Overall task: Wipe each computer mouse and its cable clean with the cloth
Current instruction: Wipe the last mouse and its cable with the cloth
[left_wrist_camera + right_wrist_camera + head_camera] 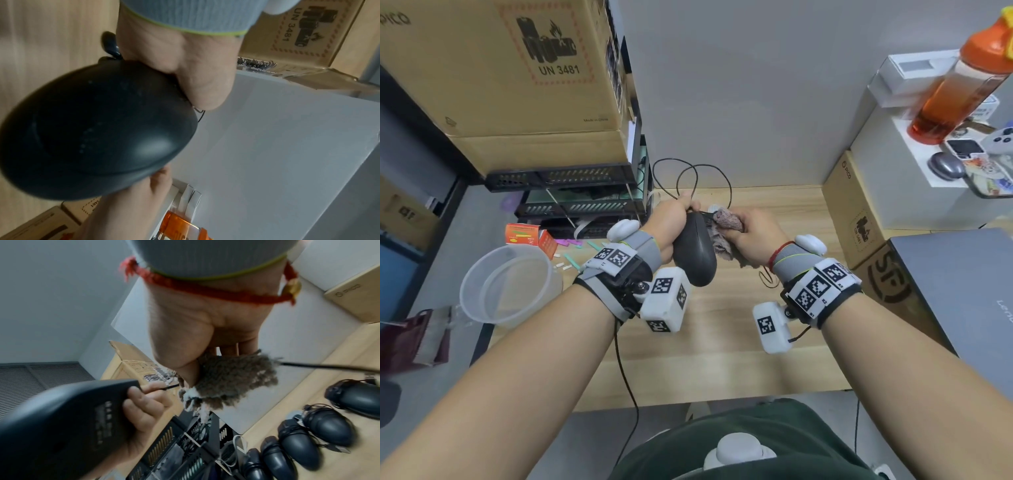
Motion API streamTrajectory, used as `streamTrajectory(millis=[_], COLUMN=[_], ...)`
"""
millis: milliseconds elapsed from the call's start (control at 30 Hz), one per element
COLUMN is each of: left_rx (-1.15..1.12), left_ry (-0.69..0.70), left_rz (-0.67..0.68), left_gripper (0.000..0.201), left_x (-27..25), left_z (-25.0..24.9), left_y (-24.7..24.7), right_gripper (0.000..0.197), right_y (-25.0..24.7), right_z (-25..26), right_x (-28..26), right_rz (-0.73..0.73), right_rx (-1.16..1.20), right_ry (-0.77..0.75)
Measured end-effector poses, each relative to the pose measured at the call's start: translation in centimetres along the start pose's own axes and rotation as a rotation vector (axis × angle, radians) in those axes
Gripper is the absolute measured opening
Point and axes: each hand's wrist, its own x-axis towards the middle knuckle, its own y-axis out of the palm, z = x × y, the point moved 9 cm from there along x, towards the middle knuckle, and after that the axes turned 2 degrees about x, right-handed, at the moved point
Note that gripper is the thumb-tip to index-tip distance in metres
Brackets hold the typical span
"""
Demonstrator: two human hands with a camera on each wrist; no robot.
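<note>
My left hand [674, 216] grips a black computer mouse [693, 253] above the wooden table [722, 342], its rounded back [98, 129] filling the left wrist view and its underside label [82, 418] facing the right wrist camera. Its thin black cable [688, 178] loops up behind my hands. My right hand [753, 236] holds a fuzzy grey-brown cloth [726, 222] bunched round the cable [329, 367] just beyond the mouse's front end. In the right wrist view the cloth [232, 379] hangs below my palm.
Several more black mice [327, 426] with coiled cables lie on the table. A clear plastic bowl [506, 284] sits at left beside black trays [571, 178] under a cardboard box [500, 68]. At right are boxes, an orange bottle [962, 85] and a grey laptop [962, 291].
</note>
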Motion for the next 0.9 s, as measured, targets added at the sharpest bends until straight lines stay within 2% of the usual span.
streamTrajectory(millis=[300,400,500,567,633,667,767,833,900], left_rx=[0.036,0.019,-0.015,0.031,0.127,0.18,0.308,0.322,0.37], left_ry=[0.051,0.043,0.027,0.019,0.034,0.04,0.017,0.013,0.024], left_rz=[-0.027,-0.088,-0.164,-0.161,-0.128,-0.119,-0.07,-0.019,0.024], left_gripper=[0.05,0.052,0.049,0.047,0.046,0.045,0.046,0.054,0.067], left_x=[0.6,1.0,0.7,0.5,0.3,0.3,0.5,0.6,0.5], left_z=[-0.9,-1.0,-1.7,-1.8,-1.7,-1.6,-0.5,0.3,0.5], left_y=[-2.8,-5.1,-7.6,-8.1,-7.5,-7.0,-4.9,-3.2,-1.3], right_gripper=[0.011,0.014,0.023,0.023,0.014,0.01,0.021,0.018,0.006], right_y=[-0.5,-0.9,-1.4,-2.3,-3.5,-4.1,-5.7,-6.7,-7.2], right_z=[-6.8,-9.3,-12.9,-14.7,-15.0,-14.5,-12.1,-8.7,-4.2], right_x=[-1.8,-2.9,-4.5,-5.4,-5.5,-5.3,-3.6,-2.4,-1.5], right_rz=[0.003,0.009,0.02,-0.02,-0.089,-0.132,-0.255,-0.321,-0.347], right_rx=[0.06,0.103,0.152,0.105,0.046,0.032,0.06,0.095,0.172], right_ry=[0.266,0.355,0.509,0.593,0.626,0.632,0.548,0.429,0.26])
